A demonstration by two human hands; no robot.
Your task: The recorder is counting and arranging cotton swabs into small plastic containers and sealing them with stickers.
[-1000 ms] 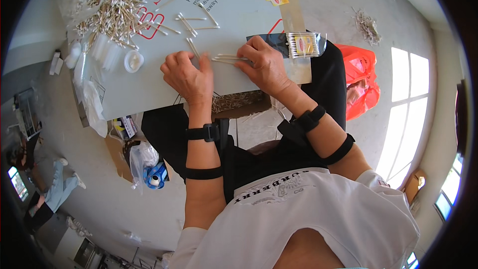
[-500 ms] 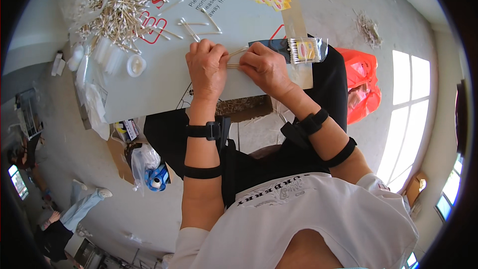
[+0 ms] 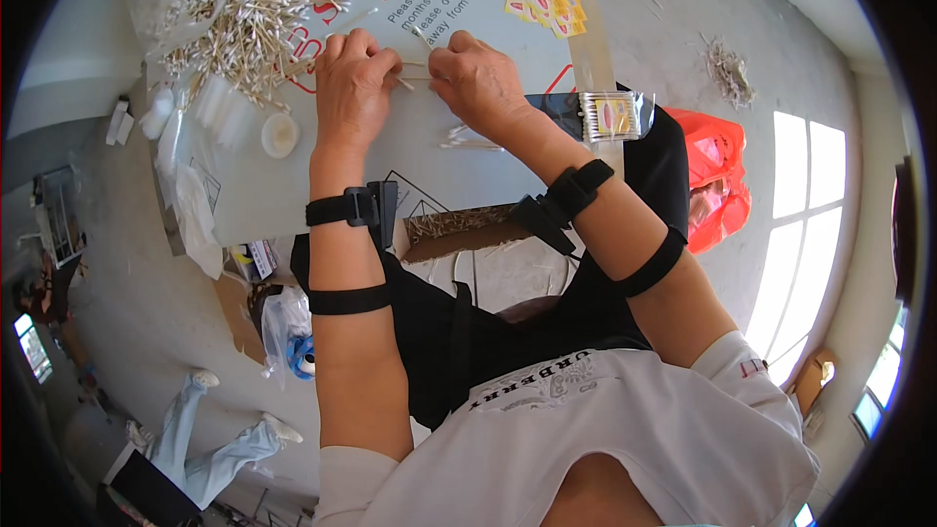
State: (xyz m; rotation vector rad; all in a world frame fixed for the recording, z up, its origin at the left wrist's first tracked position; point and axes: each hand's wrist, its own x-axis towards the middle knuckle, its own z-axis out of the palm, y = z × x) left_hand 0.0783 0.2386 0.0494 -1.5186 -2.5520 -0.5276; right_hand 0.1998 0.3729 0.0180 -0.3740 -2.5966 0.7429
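My left hand (image 3: pixel 353 88) is bent over the board with fingers pinched on one end of a cotton swab (image 3: pixel 415 64). My right hand (image 3: pixel 478 81) pinches at the other end, a short gap away. Another swab's tip shows by my left fingertips and one stands out by my right index finger. A few loose cotton swabs (image 3: pixel 470 144) lie on the board just below my right hand. Up and left of my left hand spreads a big heap of cotton swabs (image 3: pixel 259 15), partly in a clear bag. My fingers hide just how the swabs are gripped.
A clear pack of cotton swabs (image 3: pixel 612 117) sits at the board's right edge. Small yellow cards (image 3: pixel 549 0) lie beyond it. A round white lid (image 3: pixel 280 136) is at left. Below the board is an open box (image 3: pixel 459 237); a red bag (image 3: pixel 711 181) stands on the floor.
Both hands have moved up and left towards the loose swabs near the heap. The swabs held between them before now lie on the board. The view has shifted slightly.
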